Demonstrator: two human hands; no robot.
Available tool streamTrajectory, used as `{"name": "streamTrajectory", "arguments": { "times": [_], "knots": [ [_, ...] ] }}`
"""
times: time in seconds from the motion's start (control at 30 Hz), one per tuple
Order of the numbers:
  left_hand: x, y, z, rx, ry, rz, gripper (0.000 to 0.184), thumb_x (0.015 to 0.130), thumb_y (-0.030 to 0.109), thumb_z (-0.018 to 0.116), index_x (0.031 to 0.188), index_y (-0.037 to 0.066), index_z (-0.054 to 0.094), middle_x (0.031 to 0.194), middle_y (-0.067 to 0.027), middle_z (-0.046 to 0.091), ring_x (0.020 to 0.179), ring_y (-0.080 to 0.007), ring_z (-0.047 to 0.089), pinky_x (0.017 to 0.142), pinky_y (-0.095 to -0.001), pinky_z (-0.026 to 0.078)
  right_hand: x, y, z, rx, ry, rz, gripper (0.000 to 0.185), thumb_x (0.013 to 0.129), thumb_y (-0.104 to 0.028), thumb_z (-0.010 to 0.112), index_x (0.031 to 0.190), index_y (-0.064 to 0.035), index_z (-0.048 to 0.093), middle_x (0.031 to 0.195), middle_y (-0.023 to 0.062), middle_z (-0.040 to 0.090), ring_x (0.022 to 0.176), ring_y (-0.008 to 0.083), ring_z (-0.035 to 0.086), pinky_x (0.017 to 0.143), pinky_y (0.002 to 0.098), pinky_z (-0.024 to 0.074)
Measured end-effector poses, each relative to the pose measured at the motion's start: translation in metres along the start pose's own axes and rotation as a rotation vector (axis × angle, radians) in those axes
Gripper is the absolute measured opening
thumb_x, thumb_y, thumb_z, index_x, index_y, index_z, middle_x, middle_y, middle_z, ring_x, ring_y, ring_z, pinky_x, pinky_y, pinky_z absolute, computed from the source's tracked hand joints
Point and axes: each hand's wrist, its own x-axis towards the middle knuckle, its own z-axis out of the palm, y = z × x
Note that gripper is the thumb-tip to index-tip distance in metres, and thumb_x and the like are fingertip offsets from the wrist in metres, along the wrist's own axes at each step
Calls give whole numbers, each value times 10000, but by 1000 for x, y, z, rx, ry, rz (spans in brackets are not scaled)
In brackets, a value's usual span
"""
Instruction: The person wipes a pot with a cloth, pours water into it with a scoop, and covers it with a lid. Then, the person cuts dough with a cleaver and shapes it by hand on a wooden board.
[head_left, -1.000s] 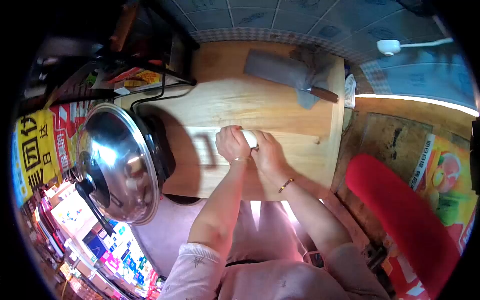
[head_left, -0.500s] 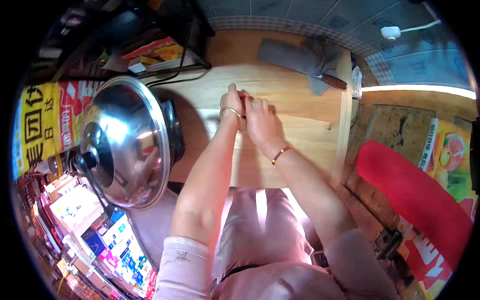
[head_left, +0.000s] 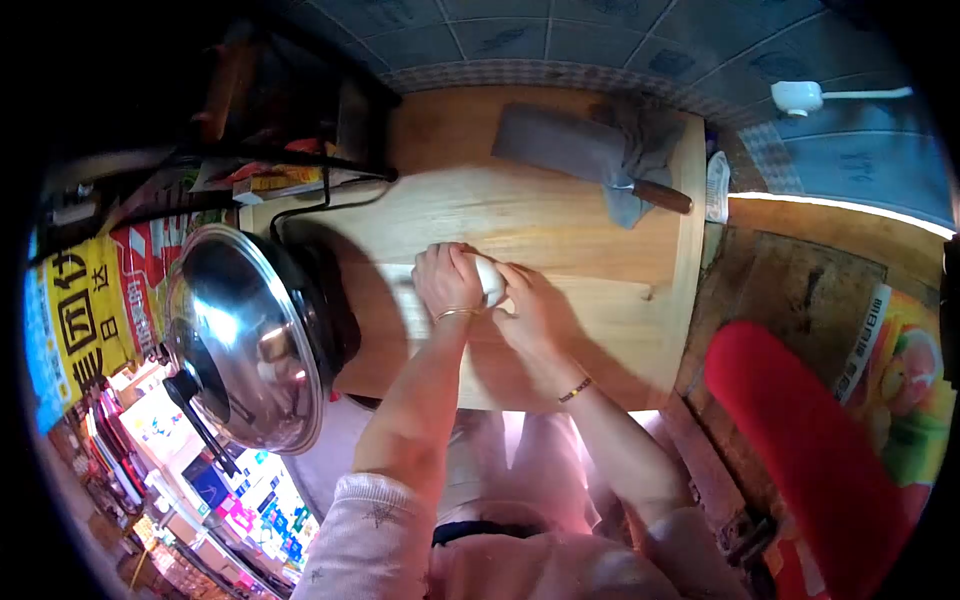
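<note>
A smooth, rounded white lump that looks like dough (head_left: 490, 281) is between my two hands, low over the wooden board. My left hand (head_left: 445, 278), with a bangle at the wrist, is closed around its left side. From the right, my right hand (head_left: 527, 314) has its thumb and fingers curved against the lump. Part of the lump is hidden by the fingers. Beyond the hands, a broad-bladed cleaver (head_left: 560, 142) with a wooden handle lies on the board, partly over a grey cloth (head_left: 640, 145).
A pan with a shiny domed lid (head_left: 262, 375) stands at the left, beside a black cable (head_left: 330, 197). The wooden board (head_left: 570, 375) spans the middle. A red padded shape (head_left: 790, 420) rises at the right. Tiled wall (head_left: 500, 35) runs behind.
My hands have come nearer to me and turned, so the white lump now shows between them. The view has tilted, and the cleaver and pan lie lower in it.
</note>
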Motion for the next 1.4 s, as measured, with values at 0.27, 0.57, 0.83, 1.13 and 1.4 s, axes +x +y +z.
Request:
{"name": "streamTrajectory", "arguments": {
  "times": [0.27, 0.57, 0.83, 1.13, 1.4],
  "knots": [
    [42, -10, 23, 95, -20, -1, 367, 877, 269, 377, 754, 33, 629, 863, -130, 608, 865, -314, 533, 759, -433, 406, 18, -8, 31, 244, -13, 324, 442, 800, -125, 595, 1199, 6, 458, 1040, 198, 591, 927, 329, 594, 785, 358, 476],
    [-24, 1, -16, -751, -488, -667, 734, 923, 536, 164, 955, -19, 644, 980, -294, 599, 988, -386, 563, 867, -447, 394, -11, -17, -25, -331, -202, 102, 410, 759, -173, 642, 1150, -111, 538, 1050, 142, 575, 961, 341, 560, 794, 398, 471],
    [-105, 24, -1, -453, 171, 46, 266, 879, 179, 410, 919, 40, 634, 866, -139, 618, 855, -319, 549, 806, -398, 427, -77, -6, -12, -254, 5, -174, 504, 721, 49, 570, 1199, -86, 489, 1175, 133, 502, 1081, 324, 488, 868, 385, 454],
    [-75, 11, 65, -3, -132, 28, 347, 854, 213, 525, 1173, 79, 506, 1141, -94, 545, 1077, -242, 502, 957, -357, 386, -45, 57, 0, 202, 3, 121, 540, 771, 53, 516, 1292, -19, 392, 1245, 199, 456, 1155, 280, 452, 918, 317, 404],
    [-30, 21, 50, 161, -193, 167, 311, 796, 255, 569, 1065, 99, 554, 1007, -95, 562, 949, -255, 531, 842, -387, 416, -33, 46, 14, 40, 207, 134, 473, 786, -77, 571, 1232, -16, 424, 1110, 205, 531, 1022, 396, 487, 909, 429, 387]
  ]
}}
